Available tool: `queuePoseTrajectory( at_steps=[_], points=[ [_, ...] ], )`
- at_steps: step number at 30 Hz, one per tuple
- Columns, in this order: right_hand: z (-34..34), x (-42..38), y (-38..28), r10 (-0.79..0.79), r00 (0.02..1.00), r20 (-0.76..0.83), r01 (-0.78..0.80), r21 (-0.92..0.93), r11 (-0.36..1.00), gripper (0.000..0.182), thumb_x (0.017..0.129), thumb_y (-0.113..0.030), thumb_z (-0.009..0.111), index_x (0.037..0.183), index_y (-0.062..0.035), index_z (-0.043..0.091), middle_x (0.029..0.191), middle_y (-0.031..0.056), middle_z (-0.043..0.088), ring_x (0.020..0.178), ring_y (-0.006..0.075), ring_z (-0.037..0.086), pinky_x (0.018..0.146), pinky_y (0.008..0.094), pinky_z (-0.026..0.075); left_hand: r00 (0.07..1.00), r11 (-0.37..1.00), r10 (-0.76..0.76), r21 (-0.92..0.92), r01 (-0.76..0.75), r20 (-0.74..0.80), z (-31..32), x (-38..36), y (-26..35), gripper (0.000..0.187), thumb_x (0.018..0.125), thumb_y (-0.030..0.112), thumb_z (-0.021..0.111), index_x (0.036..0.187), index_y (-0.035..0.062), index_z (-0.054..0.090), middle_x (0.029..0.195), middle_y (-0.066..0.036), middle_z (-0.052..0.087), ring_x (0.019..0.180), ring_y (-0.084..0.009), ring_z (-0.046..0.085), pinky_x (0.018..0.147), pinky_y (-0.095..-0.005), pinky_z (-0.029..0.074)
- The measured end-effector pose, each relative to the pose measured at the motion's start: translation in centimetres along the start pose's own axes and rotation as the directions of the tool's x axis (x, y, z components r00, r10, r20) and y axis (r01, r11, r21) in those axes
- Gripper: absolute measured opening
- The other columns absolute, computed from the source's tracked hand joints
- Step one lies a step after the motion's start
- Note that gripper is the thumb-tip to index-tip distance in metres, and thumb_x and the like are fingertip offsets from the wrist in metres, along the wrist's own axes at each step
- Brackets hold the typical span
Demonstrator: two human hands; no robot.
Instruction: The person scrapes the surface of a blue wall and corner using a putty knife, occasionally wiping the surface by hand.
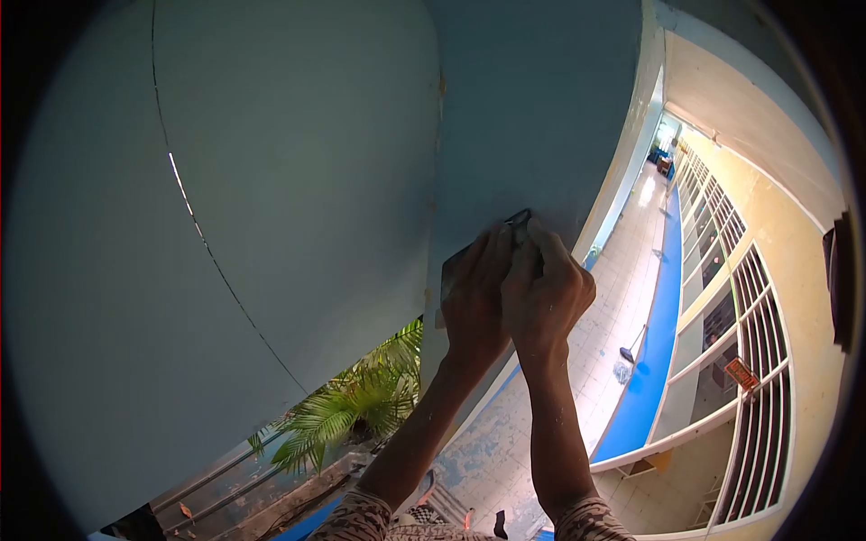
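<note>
Both of my hands are raised against a blue-grey wall face (pixel 532 108) near the middle of the view. My left hand (pixel 478 288) presses on a dark flat tool (pixel 453 268), whose edge shows left of the fingers. Close beside it, my right hand (pixel 546 279) has its fingers bent round the same tool, with a dark end (pixel 519 217) of it showing above the fingertips. Most of the tool is hidden behind my hands. To the left spreads a large pale grey surface (pixel 298 180) with a thin dark crack.
Green palm leaves (pixel 370 397) show below left. A tiled corridor (pixel 622 270) with a blue strip (pixel 658 343) runs off at the right, beside barred windows (pixel 758 288). A broom (pixel 629 353) and a plastic bag (pixel 621 371) lie on its floor.
</note>
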State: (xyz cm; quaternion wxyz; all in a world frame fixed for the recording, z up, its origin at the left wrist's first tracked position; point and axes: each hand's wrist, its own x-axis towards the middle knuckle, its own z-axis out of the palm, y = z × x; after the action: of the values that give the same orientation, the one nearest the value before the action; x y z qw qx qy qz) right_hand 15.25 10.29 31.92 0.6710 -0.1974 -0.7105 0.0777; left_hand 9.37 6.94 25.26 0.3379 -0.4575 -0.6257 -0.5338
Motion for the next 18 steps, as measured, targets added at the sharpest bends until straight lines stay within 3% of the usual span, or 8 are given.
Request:
queuePoseTrajectory(
  at_steps=[3,5,9,11,14,18],
  points=[
    [1.2,1.5,-0.5,-0.002,1.000,-0.028,0.004,0.050,0.999,0.010,0.087,-0.013,0.069,0.094,-0.0086,0.075,0.075,0.0118,0.073,0.063,0.0311,0.072,0.057,0.0400,0.054,0.998,0.999,-0.033,-0.022,0.032,-0.049,-0.4,1.9,-0.2,0.052,0.090,0.017,0.070,0.139,0.0022,0.060,0.139,-0.013,0.065,0.131,-0.0314,0.060,0.109,-0.0469,0.045],
    [1.7,2.9,-1.3,-0.012,0.989,0.145,0.032,-0.133,0.991,0.008,0.087,-0.015,0.073,0.092,-0.0105,0.076,0.074,0.0126,0.073,0.063,0.0317,0.072,0.057,0.0387,0.055,0.997,0.999,-0.005,-0.038,0.002,-0.079,-0.9,3.3,-0.8,0.050,0.089,0.017,0.071,0.136,0.0022,0.061,0.136,-0.013,0.066,0.128,-0.0311,0.061,0.106,-0.0467,0.047],
    [0.5,1.4,-1.2,-0.016,0.999,0.031,0.017,-0.042,0.999,0.006,0.087,-0.013,0.070,0.088,-0.0102,0.075,0.072,0.0137,0.072,0.063,0.0343,0.071,0.058,0.0406,0.054,0.998,0.991,-0.061,-0.118,0.059,-0.013,-1.7,1.9,0.5,0.047,0.088,0.018,0.071,0.132,0.0025,0.062,0.133,-0.013,0.067,0.126,-0.0310,0.063,0.102,-0.0459,0.049],
    [0.3,1.5,-0.9,0.048,0.999,0.024,-0.048,0.006,0.999,0.008,0.086,-0.012,0.068,0.085,-0.0095,0.074,0.072,0.0151,0.072,0.063,0.0363,0.070,0.060,0.0426,0.054,0.999,1.000,0.010,0.015,-0.009,-0.049,-0.4,1.4,0.0,0.047,0.089,0.019,0.071,0.132,0.0022,0.062,0.133,-0.014,0.067,0.125,-0.0312,0.063,0.099,-0.0450,0.051],
    [1.7,3.8,-1.2,-0.020,0.996,0.090,0.023,-0.036,0.999,0.008,0.086,-0.012,0.067,0.085,-0.0078,0.075,0.072,0.0160,0.072,0.065,0.0362,0.071,0.062,0.0416,0.055,0.998,0.998,-0.066,-0.004,0.065,-0.013,-1.5,4.5,-0.1,0.052,0.090,0.021,0.072,0.137,0.0025,0.060,0.136,-0.014,0.066,0.127,-0.0313,0.062,0.100,-0.0445,0.051],
    [0.5,3.5,-1.6,0.006,0.990,0.140,0.004,-0.076,0.997,0.009,0.085,-0.013,0.068,0.085,-0.0070,0.075,0.070,0.0166,0.071,0.065,0.0365,0.071,0.062,0.0410,0.056,0.998,1.000,-0.028,0.006,0.029,-0.047,-0.9,3.1,-0.2,0.054,0.088,0.022,0.073,0.137,0.0030,0.060,0.136,-0.014,0.066,0.127,-0.0310,0.062,0.100,-0.0437,0.052]
  ],
)
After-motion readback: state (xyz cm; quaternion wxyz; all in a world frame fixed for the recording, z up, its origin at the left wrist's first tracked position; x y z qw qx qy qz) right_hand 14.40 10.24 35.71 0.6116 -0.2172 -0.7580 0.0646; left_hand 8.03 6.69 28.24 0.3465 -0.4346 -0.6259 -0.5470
